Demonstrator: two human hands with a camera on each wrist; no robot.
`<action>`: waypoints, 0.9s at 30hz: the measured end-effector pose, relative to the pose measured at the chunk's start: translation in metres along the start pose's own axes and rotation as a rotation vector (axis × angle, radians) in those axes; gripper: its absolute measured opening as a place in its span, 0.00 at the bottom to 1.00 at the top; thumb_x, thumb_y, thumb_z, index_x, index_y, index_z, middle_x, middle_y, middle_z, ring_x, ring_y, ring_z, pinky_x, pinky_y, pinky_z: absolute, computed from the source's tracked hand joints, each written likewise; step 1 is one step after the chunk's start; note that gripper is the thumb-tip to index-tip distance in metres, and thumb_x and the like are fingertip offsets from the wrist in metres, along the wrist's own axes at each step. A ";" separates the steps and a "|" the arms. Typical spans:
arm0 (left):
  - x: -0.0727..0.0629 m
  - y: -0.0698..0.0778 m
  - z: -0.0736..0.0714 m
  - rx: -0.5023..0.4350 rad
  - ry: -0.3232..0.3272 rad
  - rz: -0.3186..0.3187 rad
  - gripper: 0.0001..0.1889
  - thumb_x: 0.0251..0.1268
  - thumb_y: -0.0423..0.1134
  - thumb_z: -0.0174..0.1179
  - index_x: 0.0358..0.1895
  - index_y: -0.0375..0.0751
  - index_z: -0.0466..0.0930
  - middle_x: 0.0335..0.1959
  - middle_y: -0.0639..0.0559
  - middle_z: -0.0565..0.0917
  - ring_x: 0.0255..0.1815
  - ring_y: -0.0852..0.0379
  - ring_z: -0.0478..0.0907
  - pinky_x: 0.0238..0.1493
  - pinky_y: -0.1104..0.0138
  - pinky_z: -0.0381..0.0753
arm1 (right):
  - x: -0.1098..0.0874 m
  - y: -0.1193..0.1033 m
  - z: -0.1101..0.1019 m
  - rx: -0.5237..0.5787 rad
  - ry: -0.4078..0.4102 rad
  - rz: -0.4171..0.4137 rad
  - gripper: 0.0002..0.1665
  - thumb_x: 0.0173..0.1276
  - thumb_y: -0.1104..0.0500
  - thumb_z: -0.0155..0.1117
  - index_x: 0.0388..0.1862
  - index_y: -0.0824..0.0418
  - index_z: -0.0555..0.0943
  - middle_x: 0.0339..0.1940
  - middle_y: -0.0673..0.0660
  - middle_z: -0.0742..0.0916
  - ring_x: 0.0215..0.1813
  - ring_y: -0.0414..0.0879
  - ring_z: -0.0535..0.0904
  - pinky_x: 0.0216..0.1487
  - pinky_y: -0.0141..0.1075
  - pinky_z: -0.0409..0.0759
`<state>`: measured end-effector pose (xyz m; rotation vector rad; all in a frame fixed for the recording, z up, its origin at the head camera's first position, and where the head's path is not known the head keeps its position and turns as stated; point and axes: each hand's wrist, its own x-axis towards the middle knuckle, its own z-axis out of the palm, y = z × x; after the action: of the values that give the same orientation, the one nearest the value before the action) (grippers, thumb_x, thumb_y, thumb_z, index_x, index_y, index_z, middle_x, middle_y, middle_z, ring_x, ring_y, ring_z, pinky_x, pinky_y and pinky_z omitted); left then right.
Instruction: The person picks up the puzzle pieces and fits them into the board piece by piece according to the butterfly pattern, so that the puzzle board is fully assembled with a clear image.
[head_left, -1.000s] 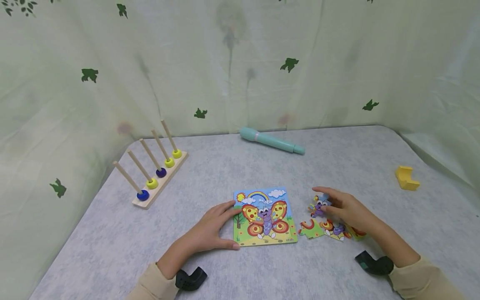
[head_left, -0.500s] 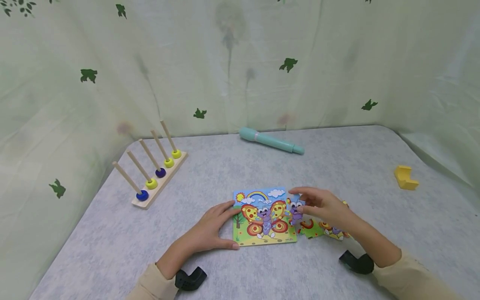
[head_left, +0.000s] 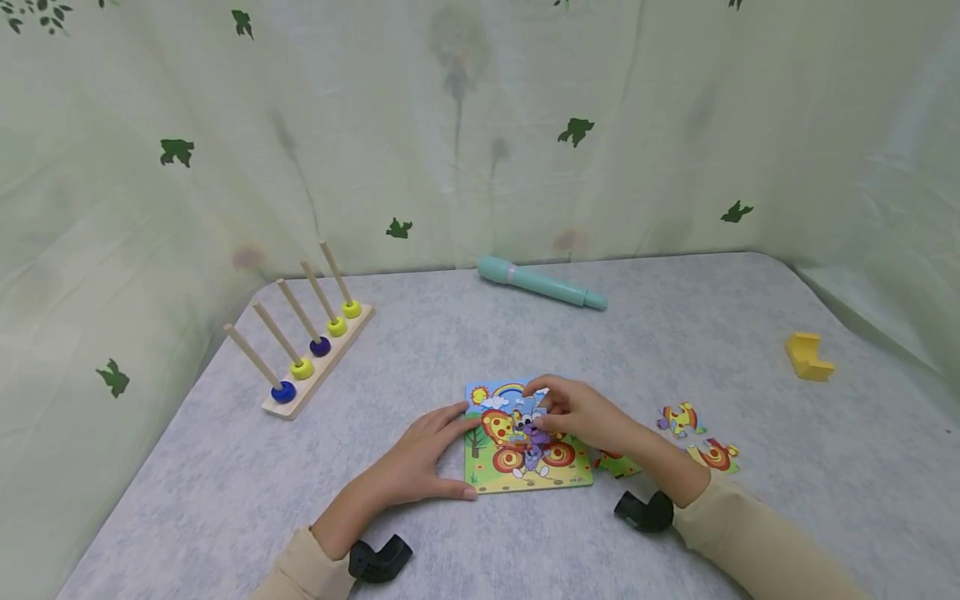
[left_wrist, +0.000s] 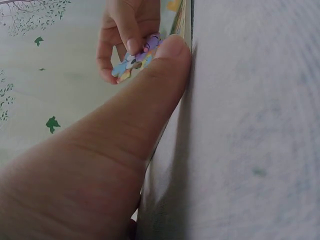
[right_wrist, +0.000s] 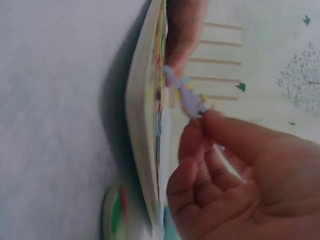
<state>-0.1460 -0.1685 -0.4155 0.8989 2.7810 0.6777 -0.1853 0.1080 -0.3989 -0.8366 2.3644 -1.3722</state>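
A square butterfly picture board (head_left: 489, 481) lies flat on the table. My left hand (head_left: 420, 458) rests at its left side, with fingertips on the left edge and the thumb at the near left corner. My right hand (head_left: 588, 414) is over the upper middle of the board. Between thumb and fingers it pinches a jigsaw puzzle piece (right_wrist: 190, 101) printed with a purple butterfly face. The left wrist view shows this puzzle piece (left_wrist: 146, 50) tilted and held above the board. Part of the picture is hidden behind the right hand.
Loose puzzle pieces lie right of the board: one (head_left: 681, 418), another (head_left: 716, 456), and a green one (head_left: 617, 464) partly under the right forearm. A wooden peg stand (head_left: 330, 358) with rings is at left, a teal microphone-shaped toy (head_left: 543, 284) at the back, a yellow block (head_left: 808, 357) at right.
The right hand has carried the pinched puzzle piece leftward, from above the loose pieces to over the board. The left hand has stayed at the board's left edge.
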 end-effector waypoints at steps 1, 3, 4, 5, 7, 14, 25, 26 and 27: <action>0.000 0.000 0.000 -0.001 -0.001 -0.005 0.48 0.39 0.71 0.58 0.67 0.56 0.58 0.70 0.52 0.50 0.68 0.49 0.47 0.62 0.50 0.49 | 0.002 0.002 0.001 -0.012 0.003 0.006 0.19 0.63 0.59 0.59 0.54 0.57 0.72 0.28 0.51 0.80 0.27 0.46 0.74 0.28 0.34 0.73; -0.001 0.001 0.000 -0.007 -0.004 -0.018 0.48 0.39 0.72 0.58 0.67 0.57 0.57 0.70 0.51 0.49 0.68 0.48 0.46 0.62 0.50 0.50 | 0.005 0.004 0.004 -0.048 0.013 0.018 0.19 0.63 0.59 0.60 0.54 0.56 0.73 0.29 0.50 0.79 0.27 0.44 0.73 0.28 0.34 0.74; -0.001 0.002 0.000 -0.007 -0.003 -0.022 0.48 0.39 0.72 0.58 0.67 0.57 0.57 0.70 0.50 0.49 0.68 0.48 0.46 0.62 0.49 0.50 | 0.006 0.005 0.005 -0.068 0.017 0.025 0.19 0.63 0.58 0.60 0.54 0.56 0.74 0.30 0.49 0.79 0.28 0.43 0.73 0.28 0.33 0.73; -0.001 0.003 0.000 -0.004 0.001 -0.023 0.48 0.39 0.72 0.57 0.67 0.57 0.57 0.70 0.49 0.49 0.68 0.48 0.46 0.62 0.49 0.50 | 0.007 0.006 0.006 -0.085 0.021 0.035 0.19 0.63 0.58 0.60 0.54 0.55 0.74 0.30 0.49 0.78 0.28 0.43 0.72 0.27 0.33 0.73; -0.001 0.005 0.001 0.011 0.018 -0.013 0.47 0.41 0.72 0.56 0.67 0.55 0.58 0.70 0.48 0.50 0.68 0.48 0.46 0.62 0.49 0.50 | 0.009 0.006 0.008 -0.121 0.028 0.049 0.20 0.62 0.58 0.61 0.54 0.55 0.75 0.30 0.48 0.77 0.28 0.42 0.71 0.27 0.32 0.72; 0.003 0.021 0.009 0.123 0.042 0.074 0.43 0.52 0.69 0.49 0.68 0.49 0.56 0.69 0.52 0.53 0.68 0.51 0.45 0.63 0.53 0.50 | 0.010 0.006 0.010 -0.212 0.034 0.019 0.17 0.61 0.61 0.62 0.50 0.59 0.77 0.29 0.48 0.74 0.27 0.42 0.67 0.26 0.31 0.69; 0.004 0.025 0.022 0.215 0.050 0.213 0.34 0.59 0.66 0.44 0.67 0.58 0.58 0.67 0.50 0.56 0.67 0.49 0.48 0.60 0.50 0.52 | 0.011 0.007 0.015 -0.273 0.083 -0.007 0.16 0.61 0.60 0.62 0.47 0.62 0.78 0.29 0.47 0.73 0.27 0.40 0.66 0.27 0.31 0.68; 0.005 0.025 0.023 0.215 0.049 0.211 0.34 0.59 0.66 0.44 0.67 0.58 0.57 0.67 0.51 0.56 0.67 0.49 0.48 0.60 0.50 0.52 | 0.011 0.006 0.015 -0.275 0.084 -0.004 0.15 0.61 0.60 0.62 0.47 0.61 0.78 0.29 0.47 0.74 0.28 0.40 0.66 0.28 0.31 0.68; 0.005 0.025 0.023 0.212 0.048 0.208 0.34 0.59 0.66 0.44 0.67 0.58 0.57 0.67 0.51 0.56 0.67 0.49 0.48 0.60 0.50 0.52 | 0.011 0.006 0.015 -0.277 0.081 -0.001 0.15 0.61 0.59 0.62 0.47 0.61 0.78 0.29 0.47 0.74 0.28 0.41 0.67 0.28 0.32 0.68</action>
<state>-0.1308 -0.1394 -0.4244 1.2415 2.8674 0.4405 -0.1884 0.0930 -0.4113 -0.8671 2.6585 -1.1134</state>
